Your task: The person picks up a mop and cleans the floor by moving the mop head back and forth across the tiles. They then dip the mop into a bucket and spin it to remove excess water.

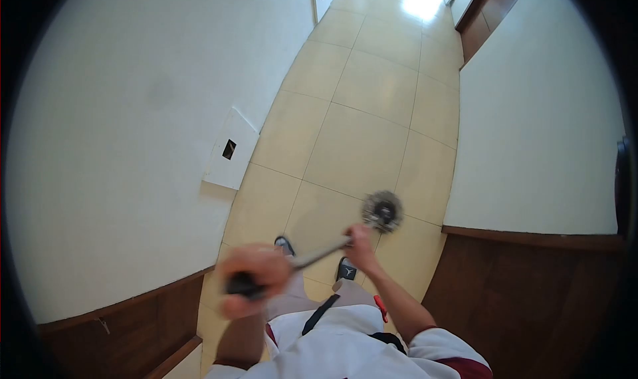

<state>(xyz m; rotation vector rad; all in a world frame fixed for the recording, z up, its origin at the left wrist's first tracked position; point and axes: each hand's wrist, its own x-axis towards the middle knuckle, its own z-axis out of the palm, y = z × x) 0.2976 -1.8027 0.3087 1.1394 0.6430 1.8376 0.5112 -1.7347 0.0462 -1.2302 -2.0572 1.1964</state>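
My left hand (266, 267), close to the camera and blurred by motion, is wrapped round the handle end of a long grey-metal pole (323, 254). A black grip end (244, 286) shows beneath its fingers. Farther down the pole, my right hand (361, 247) is closed round it. Just past that hand the pole runs to a round mop head (383, 211), a grey fringe about a dark centre, blurred and seen over the tiled floor. Both forearms reach forward from a white shirt with dark red sleeve trim.
Cream floor tiles (362, 86) run up a narrow passage between a white wall (146, 100) and another white wall (538, 133). White panels (239, 139) stick out low on the left. Brown wood panelling (518, 299) stands at right. My slippered feet (346, 270) are below the pole.
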